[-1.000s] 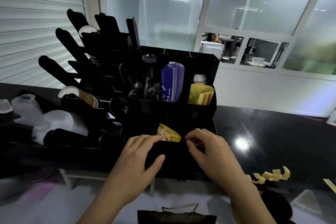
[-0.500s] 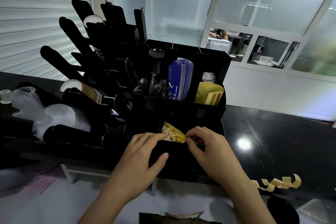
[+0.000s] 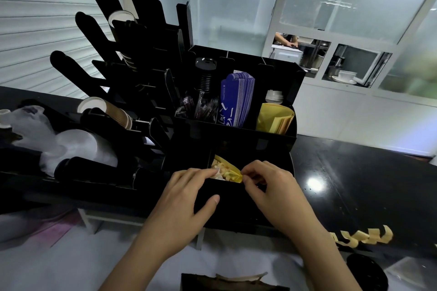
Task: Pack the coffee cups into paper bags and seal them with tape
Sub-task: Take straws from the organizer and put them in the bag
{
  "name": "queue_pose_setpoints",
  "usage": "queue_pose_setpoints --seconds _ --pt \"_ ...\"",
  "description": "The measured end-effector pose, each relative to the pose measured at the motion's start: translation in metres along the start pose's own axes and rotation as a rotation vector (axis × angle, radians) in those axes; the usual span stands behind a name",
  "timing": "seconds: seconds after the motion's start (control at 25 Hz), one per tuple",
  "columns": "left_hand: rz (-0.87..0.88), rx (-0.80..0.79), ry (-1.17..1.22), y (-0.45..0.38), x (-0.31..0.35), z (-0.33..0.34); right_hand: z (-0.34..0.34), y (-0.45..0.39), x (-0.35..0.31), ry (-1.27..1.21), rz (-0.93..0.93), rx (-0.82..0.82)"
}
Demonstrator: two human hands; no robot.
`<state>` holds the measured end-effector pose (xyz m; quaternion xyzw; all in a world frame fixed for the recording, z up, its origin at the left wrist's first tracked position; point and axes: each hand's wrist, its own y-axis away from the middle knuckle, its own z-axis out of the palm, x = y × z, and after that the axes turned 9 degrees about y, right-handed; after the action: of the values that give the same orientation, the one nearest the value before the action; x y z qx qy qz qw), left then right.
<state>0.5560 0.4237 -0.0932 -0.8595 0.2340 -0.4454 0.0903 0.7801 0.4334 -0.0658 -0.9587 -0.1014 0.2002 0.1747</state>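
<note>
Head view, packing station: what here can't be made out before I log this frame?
- Left hand: its fingertips dip behind the black organizer wall; contact with the yellow strips is hidden.
- Right hand: curled fingers at the strips; what it pinches is too small to tell.
- Paper bag: cut off by the bottom edge.
- Blue cards: print unreadable.
</note>
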Motion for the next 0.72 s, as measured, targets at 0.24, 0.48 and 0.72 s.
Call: queue_pose_setpoints --seconds 0.24,0.48,0.72 --pt "0.012 0.111 0.016 -0.018 0.009 -0.006 -0.018 -0.037 -0.022 0.032 -0.075 0.047" --pt "-0.005 0.173 0.033 -0.035 0.006 -0.015 -0.019 -0.109 -0.043 0.175 -0.171 0.098" --pt "-0.037 0.175 0.051 -0.039 -0.002 -0.019 0.0 -0.161 -0.05 0.635 -0.371 -0.088"
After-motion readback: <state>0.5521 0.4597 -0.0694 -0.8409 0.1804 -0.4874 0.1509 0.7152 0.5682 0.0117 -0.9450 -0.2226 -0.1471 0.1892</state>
